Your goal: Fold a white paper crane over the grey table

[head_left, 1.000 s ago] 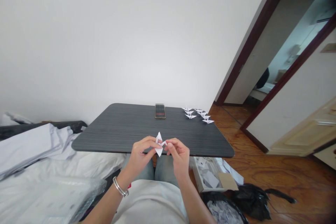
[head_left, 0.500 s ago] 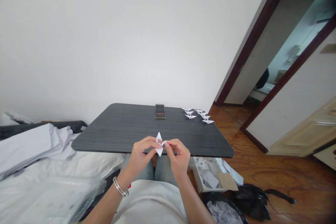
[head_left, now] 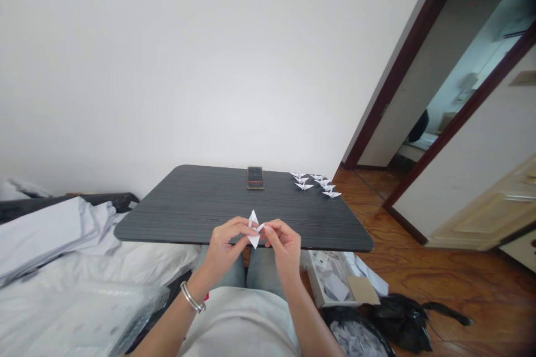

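Observation:
A small white paper crane (head_left: 253, 241) is held over the front edge of the dark table (head_left: 196, 201), its wings pointing toward and away from me. My left hand (head_left: 228, 241) pinches its body from the left, between thumb and fingers. From the right, the thumb and index finger of my right hand (head_left: 283, 242) are closed on a narrow point of the same crane. Several finished paper cranes (head_left: 304, 186) stand in two rows at the table's back right corner.
A phone (head_left: 255, 177) lies near the table's back edge. White paper sheets (head_left: 50, 231) are stacked on the bed at left. On the floor at right are an open box (head_left: 330, 284) with paper, a black bag of paper pieces (head_left: 355, 337) and another black bag (head_left: 404, 318).
My right hand has shifted slightly, its fingers bending a little at the crane's point. My left hand and the crane stay almost in place.

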Action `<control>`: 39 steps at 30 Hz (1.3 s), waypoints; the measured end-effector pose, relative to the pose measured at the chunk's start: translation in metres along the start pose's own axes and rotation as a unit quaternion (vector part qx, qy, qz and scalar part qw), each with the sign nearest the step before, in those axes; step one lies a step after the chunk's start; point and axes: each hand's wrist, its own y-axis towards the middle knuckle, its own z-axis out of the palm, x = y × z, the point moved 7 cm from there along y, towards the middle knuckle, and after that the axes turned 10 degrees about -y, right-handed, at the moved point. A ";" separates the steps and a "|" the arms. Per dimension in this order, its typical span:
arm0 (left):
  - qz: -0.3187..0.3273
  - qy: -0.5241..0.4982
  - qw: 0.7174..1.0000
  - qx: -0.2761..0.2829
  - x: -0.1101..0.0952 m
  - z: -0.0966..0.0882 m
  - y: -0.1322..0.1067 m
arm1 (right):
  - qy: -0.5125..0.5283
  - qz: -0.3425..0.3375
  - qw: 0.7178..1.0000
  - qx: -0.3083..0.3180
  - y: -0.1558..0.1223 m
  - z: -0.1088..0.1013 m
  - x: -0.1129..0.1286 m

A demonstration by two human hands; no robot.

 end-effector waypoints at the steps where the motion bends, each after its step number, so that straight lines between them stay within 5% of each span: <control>1: -0.001 -0.001 1.000 0.004 0.000 0.001 0.000 | -0.003 0.003 1.000 0.001 0.001 0.000 0.000; 22: 0.000 -0.034 0.999 0.019 0.006 0.002 -0.001 | -0.047 -0.036 0.998 -0.001 0.000 -0.003 0.004; 31: -0.009 -0.056 0.997 0.044 0.013 0.003 -0.005 | 0.062 0.102 0.992 0.038 0.010 -0.002 -0.028; 39: -0.017 -0.088 0.992 0.087 0.012 0.012 -0.005 | 0.071 0.138 0.986 0.065 0.012 0.002 -0.030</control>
